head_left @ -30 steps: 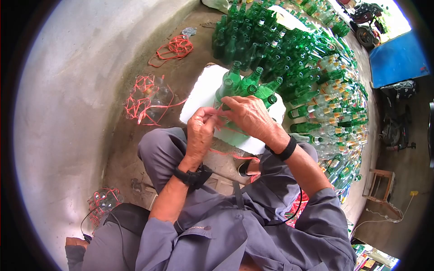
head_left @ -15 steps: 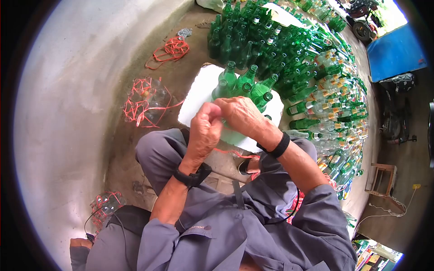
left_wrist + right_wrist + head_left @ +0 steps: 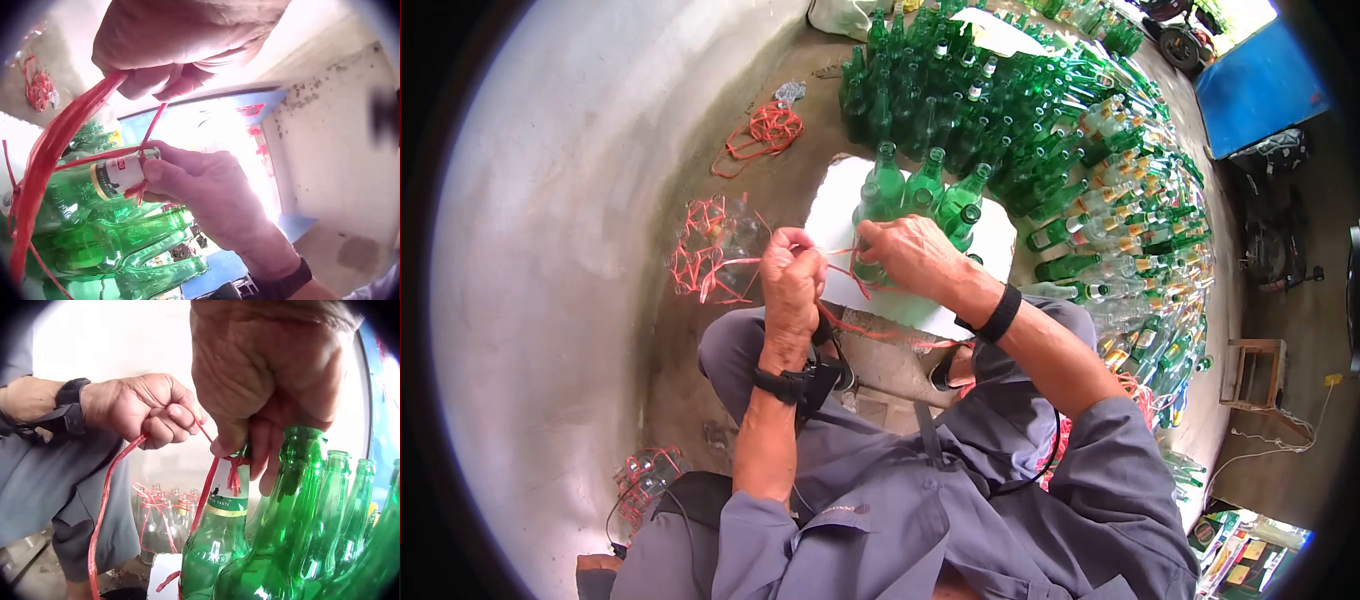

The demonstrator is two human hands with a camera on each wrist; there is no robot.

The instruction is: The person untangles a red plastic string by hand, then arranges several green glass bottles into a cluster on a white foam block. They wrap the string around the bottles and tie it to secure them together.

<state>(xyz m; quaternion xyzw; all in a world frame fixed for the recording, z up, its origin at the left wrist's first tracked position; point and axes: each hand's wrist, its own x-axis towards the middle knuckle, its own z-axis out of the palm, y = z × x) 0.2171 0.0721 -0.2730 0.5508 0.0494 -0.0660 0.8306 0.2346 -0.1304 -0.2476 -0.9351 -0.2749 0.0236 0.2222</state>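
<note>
Several green bottles (image 3: 924, 184) stand close together on a white board (image 3: 832, 200). My left hand (image 3: 791, 290) is curled round a red plastic strand (image 3: 107, 487), with one end stretched to a bottle neck and a long part hanging down. At that neck my right hand (image 3: 925, 262) pinches the top of a labelled green bottle (image 3: 219, 531), where a small red knot (image 3: 234, 474) lies under the thumb. In the left wrist view, red strands cross beside the labelled neck (image 3: 119, 172).
Many green and clear bottles (image 3: 1100, 200) crowd the right and far side. Clear bottles bound in red strands (image 3: 720, 245) stand at the left, near a loose red bundle (image 3: 772, 128). A wooden stool (image 3: 1256, 375) is at the far right.
My left hand has moved away from my right hand towards the left, drawing the red strand out between them. The right hand remains at the bottle tops.
</note>
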